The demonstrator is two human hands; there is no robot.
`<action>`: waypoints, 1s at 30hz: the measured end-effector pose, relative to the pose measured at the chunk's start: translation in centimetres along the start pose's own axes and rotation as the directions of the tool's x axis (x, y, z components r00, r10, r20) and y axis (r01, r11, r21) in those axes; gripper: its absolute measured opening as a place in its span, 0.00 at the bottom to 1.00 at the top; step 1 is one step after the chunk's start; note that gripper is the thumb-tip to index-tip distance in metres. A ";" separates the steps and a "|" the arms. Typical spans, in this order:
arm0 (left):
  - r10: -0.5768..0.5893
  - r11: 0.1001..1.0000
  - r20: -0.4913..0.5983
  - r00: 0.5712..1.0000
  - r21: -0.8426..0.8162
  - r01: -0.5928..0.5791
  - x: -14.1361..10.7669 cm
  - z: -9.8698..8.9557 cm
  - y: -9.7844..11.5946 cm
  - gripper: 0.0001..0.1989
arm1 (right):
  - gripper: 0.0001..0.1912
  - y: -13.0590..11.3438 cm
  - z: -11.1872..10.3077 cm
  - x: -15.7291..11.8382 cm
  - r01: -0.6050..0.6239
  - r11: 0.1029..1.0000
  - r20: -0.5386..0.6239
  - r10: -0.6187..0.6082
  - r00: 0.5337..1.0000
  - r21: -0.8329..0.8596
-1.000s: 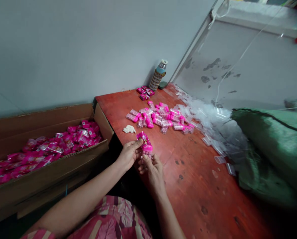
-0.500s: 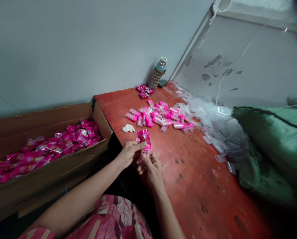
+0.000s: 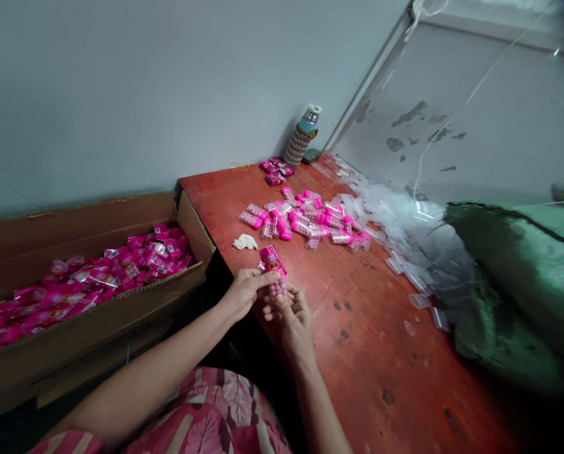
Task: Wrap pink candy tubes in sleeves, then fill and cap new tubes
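Between my hands, over the near edge of the red table point(image 3: 357, 353), is a small clear bottle of pink candy balls point(image 3: 278, 289). A printed pink sleeve point(image 3: 271, 258) sits at its far end, and I cannot tell how much of the bottle it covers. My left hand point(image 3: 249, 290) pinches the sleeve from the left, thumb on top. Gripping the bottle's lower end from the right is my right hand point(image 3: 288, 315), its fingers curled underneath. Just beyond lies a crumpled whitish lump point(image 3: 244, 241), touched by neither hand.
Several pink-capped bottles point(image 3: 305, 217) lie heaped mid-table, with flat pink packs point(image 3: 275, 170) behind. A bottle in a knitted cover point(image 3: 301, 139) stands by the wall. Clear plastic sleeves point(image 3: 395, 221) and a green sack point(image 3: 522, 284) occupy the right. Left, a cardboard box point(image 3: 121, 321) holds pink packs.
The right hand has shifted slightly on the bottle, and more of the candy balls shows between the hands. The pink sleeve tilts a little differently. The camera view has moved slightly.
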State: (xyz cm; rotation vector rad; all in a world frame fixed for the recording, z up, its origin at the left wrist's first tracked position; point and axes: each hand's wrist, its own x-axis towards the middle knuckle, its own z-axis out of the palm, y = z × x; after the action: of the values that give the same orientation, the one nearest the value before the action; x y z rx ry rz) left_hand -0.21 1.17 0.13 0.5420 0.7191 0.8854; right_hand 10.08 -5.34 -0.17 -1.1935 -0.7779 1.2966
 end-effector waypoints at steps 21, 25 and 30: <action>-0.113 0.990 0.280 0.953 0.118 0.082 -1.8 -1.9 1.2 0.12 | 0.16 0.4 1.1 0.9 0.029 1.000 0.030 -0.030 0.999 0.007; 0.123 0.992 0.048 0.991 -0.029 -0.121 -3.0 -3.2 2.5 0.11 | 0.15 0.2 0.9 1.3 0.011 0.999 0.090 -0.007 0.996 -0.042; 0.448 0.892 -0.281 0.848 0.080 -0.445 -2.8 -5.3 3.5 0.26 | 0.10 -0.3 -0.8 1.2 0.000 0.991 -0.022 -0.003 1.000 -0.131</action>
State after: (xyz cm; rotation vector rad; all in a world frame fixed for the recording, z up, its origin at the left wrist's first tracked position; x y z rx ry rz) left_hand -7.12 1.34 0.04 0.6080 0.8845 1.4222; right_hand 11.13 -4.31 -0.32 -1.3094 -0.8578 1.2447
